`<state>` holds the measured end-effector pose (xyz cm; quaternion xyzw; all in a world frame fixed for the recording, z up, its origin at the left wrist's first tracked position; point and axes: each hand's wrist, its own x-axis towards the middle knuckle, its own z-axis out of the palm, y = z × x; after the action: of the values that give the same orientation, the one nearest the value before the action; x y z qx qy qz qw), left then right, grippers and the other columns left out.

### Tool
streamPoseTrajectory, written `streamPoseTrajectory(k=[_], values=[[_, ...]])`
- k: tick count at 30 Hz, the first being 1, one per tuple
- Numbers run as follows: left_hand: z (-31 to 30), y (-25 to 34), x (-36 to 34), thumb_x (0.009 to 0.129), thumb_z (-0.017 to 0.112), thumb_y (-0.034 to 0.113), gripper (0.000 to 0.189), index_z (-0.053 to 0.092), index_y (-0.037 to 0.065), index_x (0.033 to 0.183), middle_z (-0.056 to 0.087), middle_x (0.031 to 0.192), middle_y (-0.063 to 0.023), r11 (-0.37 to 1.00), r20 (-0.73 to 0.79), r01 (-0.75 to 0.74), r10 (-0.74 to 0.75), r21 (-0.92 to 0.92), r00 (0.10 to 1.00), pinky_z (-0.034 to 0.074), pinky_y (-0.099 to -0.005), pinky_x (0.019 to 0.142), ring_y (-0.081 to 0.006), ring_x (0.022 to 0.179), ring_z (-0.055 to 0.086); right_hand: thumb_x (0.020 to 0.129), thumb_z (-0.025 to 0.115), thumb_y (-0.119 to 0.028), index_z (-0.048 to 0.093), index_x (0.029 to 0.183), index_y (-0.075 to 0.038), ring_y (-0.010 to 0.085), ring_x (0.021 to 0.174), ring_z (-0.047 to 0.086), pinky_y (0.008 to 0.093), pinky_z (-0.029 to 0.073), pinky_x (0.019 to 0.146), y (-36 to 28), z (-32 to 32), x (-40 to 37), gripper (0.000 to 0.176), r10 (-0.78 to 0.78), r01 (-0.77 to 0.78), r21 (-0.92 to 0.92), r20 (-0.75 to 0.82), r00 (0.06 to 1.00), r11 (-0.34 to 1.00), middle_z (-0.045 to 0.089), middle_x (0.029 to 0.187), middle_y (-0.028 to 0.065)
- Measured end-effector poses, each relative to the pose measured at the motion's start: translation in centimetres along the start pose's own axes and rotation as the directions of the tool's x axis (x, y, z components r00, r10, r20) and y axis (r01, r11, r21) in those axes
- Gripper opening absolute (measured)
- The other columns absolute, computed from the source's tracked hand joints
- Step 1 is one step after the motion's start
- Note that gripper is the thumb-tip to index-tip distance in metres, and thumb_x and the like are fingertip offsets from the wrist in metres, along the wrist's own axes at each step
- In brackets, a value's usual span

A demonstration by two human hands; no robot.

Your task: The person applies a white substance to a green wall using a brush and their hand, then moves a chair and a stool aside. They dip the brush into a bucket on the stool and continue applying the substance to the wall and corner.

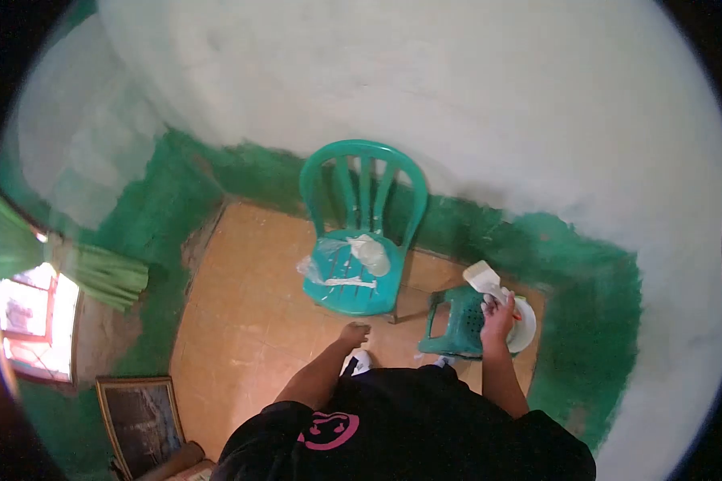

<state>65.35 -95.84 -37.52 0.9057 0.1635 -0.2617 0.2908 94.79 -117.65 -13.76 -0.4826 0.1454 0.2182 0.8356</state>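
My right hand is closed around a wide paintbrush, its whitish head pointing away from me. Just beneath that hand is a green plastic stool, and beside it a round white container partly hidden by the hand. My left hand hangs over the tiled floor with nothing in it, its fingers loosely apart, near the front of a green plastic chair. On the chair seat lie a clear plastic bag and a pale lump in plastic.
Ahead, the wall is whitish above and green below. A framed picture leans at the lower left, under a window with a green curtain. Orange-brown tiles cover the floor. My shoe shows below my left hand.
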Motion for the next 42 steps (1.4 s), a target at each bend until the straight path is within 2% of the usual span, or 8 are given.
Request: streamPoseTrajectory(k=[6, 7, 8, 19, 31, 35, 37, 42], values=[[1.0, -7.9, -9.8, 0.079, 0.061, 0.021, 0.043, 0.053, 0.010, 0.119, 0.062, 0.112, -0.0032, 0.996, -0.466, 0.024, 0.016, 0.082, 0.885, 0.047, -0.0342, 0.078, -0.0184, 0.093, 0.059, 0.087, 0.055, -0.041, 0.053, 0.110, -0.011, 0.0172, 0.071, 0.061, 0.0266, 0.049, 0.061, 8.6, 13.0, -4.9, 0.039, 0.204, -0.217, 0.040, 0.206, 0.957, 0.975, 0.062, 0.086, 0.0045], [-3.0, -5.4, -12.6, 0.083, 0.055, 0.024, 0.035, 0.055, 0.013, 0.117, 0.061, 0.112, -0.0020, 0.684, -0.313, 0.108, -0.462, -0.722, 0.830, 0.046, -0.0348, 0.078, -0.0172, 0.096, 0.057, 0.087, 0.054, -0.042, 0.053, 0.110, -0.011, 0.0180, 0.072, 0.061, 0.0270, 0.049, 0.062, 9.5, 15.1, -6.0, 0.039, 0.246, -0.263, 0.045, 0.233, 0.941, 0.964, 0.062, 0.086, 0.0053], [-6.3, -4.3, -14.4, 0.088, 0.048, 0.026, 0.030, 0.056, 0.015, 0.115, 0.059, 0.113, -0.0007, -0.139, 0.143, 0.070, -0.632, -0.988, 0.761, 0.045, -0.0353, 0.077, -0.0159, 0.099, 0.055, 0.088, 0.052, -0.042, 0.053, 0.111, -0.011, 0.0189, 0.074, 0.062, 0.0273, 0.049, 0.063, 9.9, 17.2, -7.2, 0.039, 0.286, -0.307, 0.048, 0.255, 0.924, 0.950, 0.062, 0.086, 0.0061], [-20.5, -10.0, -17.2, 0.087, 0.053, 0.024, 0.029, 0.054, 0.011, 0.113, 0.062, 0.103, -0.0016, -0.141, -0.131, -0.303, -0.679, -0.943, 0.723, 0.045, -0.0301, 0.074, -0.0140, 0.089, 0.058, 0.087, 0.055, -0.039, 0.051, 0.114, -0.006, 0.0243, 0.082, 0.063, 0.0287, 0.052, 0.065, 12.6, 31.0, -7.2, 0.043, 0.275, -0.350, 0.103, 0.433, 0.859, 0.931, 0.063, 0.095, 0.0110], [-39.6, -28.4, -16.3, 0.085, 0.060, 0.022, 0.027, 0.060, 0.000, 0.100, 0.063, 0.085, -0.0036, 0.437, -0.594, -0.402, -0.601, -0.805, 0.535, 0.046, -0.0263, 0.070, -0.0120, 0.076, 0.056, 0.086, 0.062, -0.024, 0.052, 0.114, -0.003, 0.0161, 0.081, 0.061, 0.0286, 0.050, 0.071, 21.4, 49.4, -4.6, 0.036, -0.143, 0.189, -0.045, 0.492, 0.859, 0.981, 0.062, 0.097, 0.0078], [-47.2, -30.7, -19.3, 0.084, 0.062, 0.021, 0.032, 0.058, -0.001, 0.106, 0.063, 0.091, -0.0072, 0.647, -0.713, -0.322, -0.538, -0.691, 0.450, 0.046, -0.0293, 0.075, -0.0146, 0.082, 0.057, 0.084, 0.063, -0.015, 0.061, 0.100, -0.001, 0.0216, 0.081, 0.064, 0.0333, 0.052, 0.070, 21.3, 59.5, -5.7, 0.022, -0.372, 0.603, -0.079, 0.721, 0.584, 0.794, 0.065, 0.090, 0.0117], [-50.3, -32.4, -19.2, 0.083, 0.062, 0.021, 0.034, 0.057, -0.001, 0.108, 0.063, 0.095, -0.0089, 0.656, -0.709, -0.292, -0.563, -0.696, 0.425, 0.046, -0.0300, 0.077, -0.0155, 0.084, 0.058, 0.084, 0.063, -0.015, 0.058, 0.106, 0.001, 0.0208, 0.086, 0.063, 0.0323, 0.051, 0.071, 18.1, 65.2, -8.2, 0.027, -0.494, 0.982, 0.119, 0.851, -0.176, -0.145, 0.064, 0.095, 0.0122], [-58.1, -37.2, -19.1, 0.083, 0.063, 0.023, 0.040, 0.055, -0.002, 0.112, 0.061, 0.109, -0.0146, 0.698, -0.815, -0.430, -0.428, -0.572, 0.390, 0.046, -0.0311, 0.083, -0.0209, 0.096, 0.059, 0.081, 0.064, -0.015, 0.059, 0.101, 0.000, 0.0308, 0.094, 0.062, 0.0356, 0.050, 0.081, 16.3, 79.1, -16.1, 0.026, -0.472, 0.850, 0.311, 0.725, -0.502, -0.426, 0.063, 0.102, 0.0148]])
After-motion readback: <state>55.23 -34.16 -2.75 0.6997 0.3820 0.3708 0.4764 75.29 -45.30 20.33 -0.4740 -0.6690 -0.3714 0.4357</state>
